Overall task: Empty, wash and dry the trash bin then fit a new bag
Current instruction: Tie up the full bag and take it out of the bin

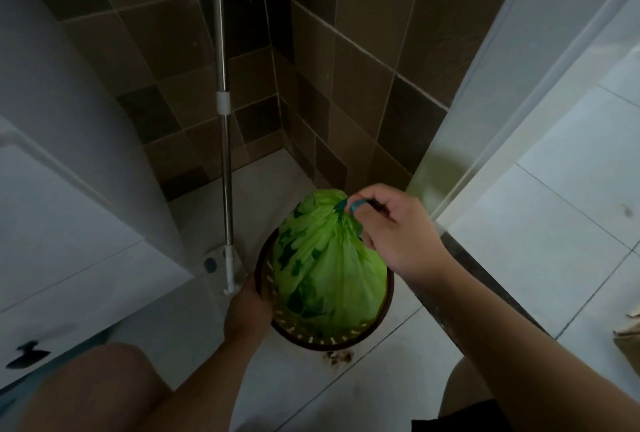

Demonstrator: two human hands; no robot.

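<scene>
A single wide-angle view from a camera worn on the person's head, looking steeply down and forward into a tiled corner. It sits close above the work — the green bag (329, 258) in its dark bin (346, 340) fills the lower centre, both forearms reach in from the bottom edge, and bare knees show at the frame's foot. Wall and door edges bow outward — lens distortion.

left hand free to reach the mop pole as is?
Probably not without letting go: the left hand grips the bin rim, steadying it while the right hand pulls the green bag up. The mop pole stands just beside it, unobstructed.
</scene>
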